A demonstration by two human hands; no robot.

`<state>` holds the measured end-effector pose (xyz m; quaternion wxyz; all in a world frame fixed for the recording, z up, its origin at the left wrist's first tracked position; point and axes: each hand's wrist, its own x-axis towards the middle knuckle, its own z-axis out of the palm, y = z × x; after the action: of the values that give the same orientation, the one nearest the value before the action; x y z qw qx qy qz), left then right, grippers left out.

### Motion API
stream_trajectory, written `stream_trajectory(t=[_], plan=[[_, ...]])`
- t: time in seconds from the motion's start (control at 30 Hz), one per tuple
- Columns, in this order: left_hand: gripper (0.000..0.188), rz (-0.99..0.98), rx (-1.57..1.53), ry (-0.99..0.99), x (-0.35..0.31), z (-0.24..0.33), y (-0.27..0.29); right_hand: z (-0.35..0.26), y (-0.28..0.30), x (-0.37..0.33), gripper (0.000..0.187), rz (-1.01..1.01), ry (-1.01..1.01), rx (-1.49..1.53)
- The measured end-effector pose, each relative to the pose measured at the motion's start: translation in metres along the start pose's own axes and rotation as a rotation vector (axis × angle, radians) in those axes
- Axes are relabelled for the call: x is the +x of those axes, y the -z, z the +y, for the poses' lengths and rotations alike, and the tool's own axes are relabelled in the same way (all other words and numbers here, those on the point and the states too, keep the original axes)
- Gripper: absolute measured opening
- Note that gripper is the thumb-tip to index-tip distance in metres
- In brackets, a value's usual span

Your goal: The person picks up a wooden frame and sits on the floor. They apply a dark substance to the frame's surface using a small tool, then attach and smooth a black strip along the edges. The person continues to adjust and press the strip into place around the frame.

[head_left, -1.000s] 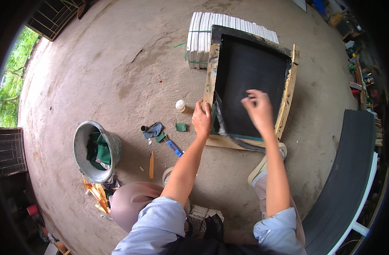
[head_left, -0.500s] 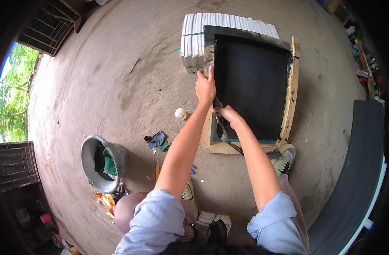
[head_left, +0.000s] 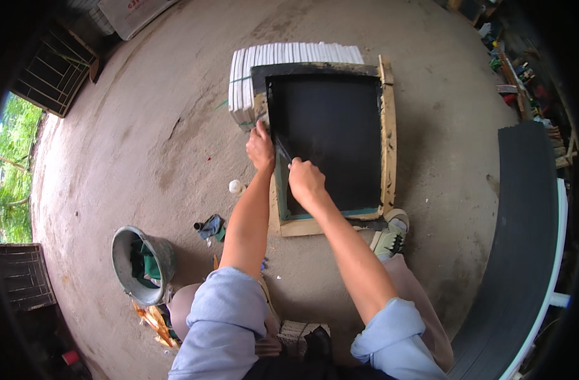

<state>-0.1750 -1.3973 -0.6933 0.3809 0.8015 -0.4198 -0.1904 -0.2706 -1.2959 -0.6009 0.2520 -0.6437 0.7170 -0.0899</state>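
Right hand (head_left: 306, 182) is balled up tight on a dark strip (head_left: 283, 151), and that's the big change: a second ago it was up over the panel with nothing obvious in it, while the strip sagged loose along the left and near edges. Now a short run goes pretty straight from the fist up toward the left hand (head_left: 261, 149), so I'd read it as the slack being taken up and the pull going against the left rail. Left hand has slid farther up that rail too, thumb pointing away from the body; its fingers are bent over the wood, but I can't tell if they're clamped on it, pinning the strip, or just resting. The wooden frame (head_left: 388, 139) sits right in front of the person, its black panel (head_left: 330, 126) facing up, far end against or over a banded white stack (head_left: 241, 82) (can't tell which). Greenish edging shows along the near inside edge, and there's something dark by the near right corner, just beside a shoe (head_left: 386, 239), maybe the strip's tail. Farther left there's a small whitish bottle (head_left: 236, 186), a blue cloth scrap (head_left: 209, 227), and a bucket (head_left: 168, 263) with green cloth (head_left: 150, 265) inside.
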Motion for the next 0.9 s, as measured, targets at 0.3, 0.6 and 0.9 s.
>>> stream_trajectory(t=[0.3, 0.6, 0.9], plan=[[0.042, 0.069, -0.224, -0.204, -0.039, 0.009, 0.038, -0.006, 0.035, -0.073, 0.026, 0.049, 0.016, 0.045], [0.032, 0.138, -0.514, -0.357, -0.095, -0.004, 0.104, 0.005, 0.009, -0.173, 0.019, 0.114, 0.052, 0.12], [0.043, 0.098, -0.559, -0.363, -0.114, 0.027, 0.142, 0.011, 0.003, -0.21, 0.023, 0.208, -0.002, 0.157]])
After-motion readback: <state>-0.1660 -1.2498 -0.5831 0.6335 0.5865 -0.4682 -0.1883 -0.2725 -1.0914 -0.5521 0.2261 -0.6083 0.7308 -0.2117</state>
